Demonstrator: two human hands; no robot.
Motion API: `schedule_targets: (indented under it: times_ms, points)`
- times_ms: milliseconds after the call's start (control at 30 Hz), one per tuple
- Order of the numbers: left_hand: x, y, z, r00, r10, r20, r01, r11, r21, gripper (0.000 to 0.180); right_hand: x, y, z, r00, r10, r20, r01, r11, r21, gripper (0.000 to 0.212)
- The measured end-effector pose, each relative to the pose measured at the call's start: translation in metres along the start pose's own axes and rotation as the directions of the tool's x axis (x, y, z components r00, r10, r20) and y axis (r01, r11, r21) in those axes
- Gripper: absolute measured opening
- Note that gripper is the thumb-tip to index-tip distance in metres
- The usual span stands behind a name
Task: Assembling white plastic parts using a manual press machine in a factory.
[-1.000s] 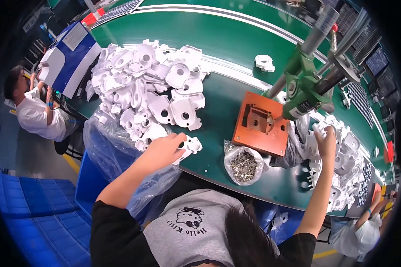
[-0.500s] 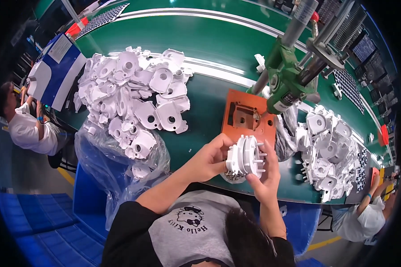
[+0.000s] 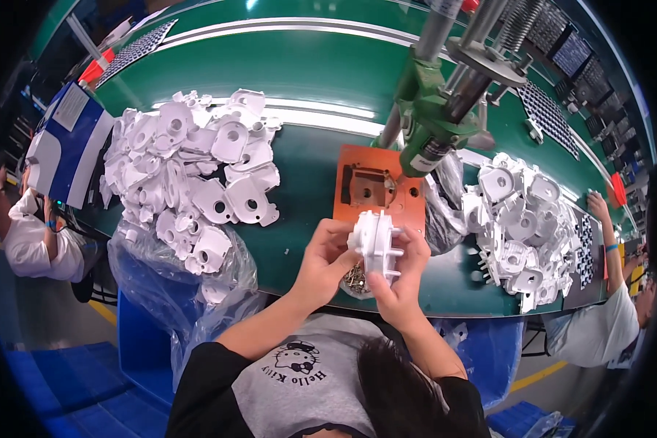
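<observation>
Now, hands: left hand (image 3: 327, 254) and right hand (image 3: 404, 271) clasp the white plastic part (image 3: 376, 242) together, probably mating halves.
Placement: just below the orange plate (image 3: 378, 191), centre frame.

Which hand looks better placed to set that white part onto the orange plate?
Probably the right hand: it grips the white part just below the orange plate. The left hand only steadies its side.

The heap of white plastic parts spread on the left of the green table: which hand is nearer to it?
Left. The left hand is just right of the heap, apart from it; the right hand is farther right. Both hold a white part.
</observation>
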State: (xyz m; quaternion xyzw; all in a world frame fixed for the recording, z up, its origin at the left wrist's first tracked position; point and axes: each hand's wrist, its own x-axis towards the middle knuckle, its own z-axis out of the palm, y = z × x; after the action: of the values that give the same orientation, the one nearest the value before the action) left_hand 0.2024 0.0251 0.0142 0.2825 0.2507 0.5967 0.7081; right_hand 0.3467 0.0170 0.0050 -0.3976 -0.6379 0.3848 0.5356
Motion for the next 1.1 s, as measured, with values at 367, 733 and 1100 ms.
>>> schedule_targets:
  times_ms: [367, 733, 1100]
  points:
    - [-0.001, -0.012, 0.021, 0.980, 0.169, 0.107, -0.171, 0.985, 0.014, 0.069, 0.015, 0.010, -0.009, 0.964, -0.257, -0.064, 0.238, 0.948, -0.210, 0.084]
    - [0.058, 0.028, -0.016, 0.694, 0.280, 0.663, -0.615, -0.248, 0.749, 0.031, 0.101, 0.070, -0.126, 0.982, -0.081, -0.168, -0.076, 0.652, -0.754, 0.024]
    - [0.100, 0.004, -0.022, 0.738, 0.094, 0.669, -0.599, -0.366, 0.712, 0.015, 0.134, 0.116, -0.143, 0.941, 0.330, 0.081, -0.050, 0.371, -0.927, 0.013]
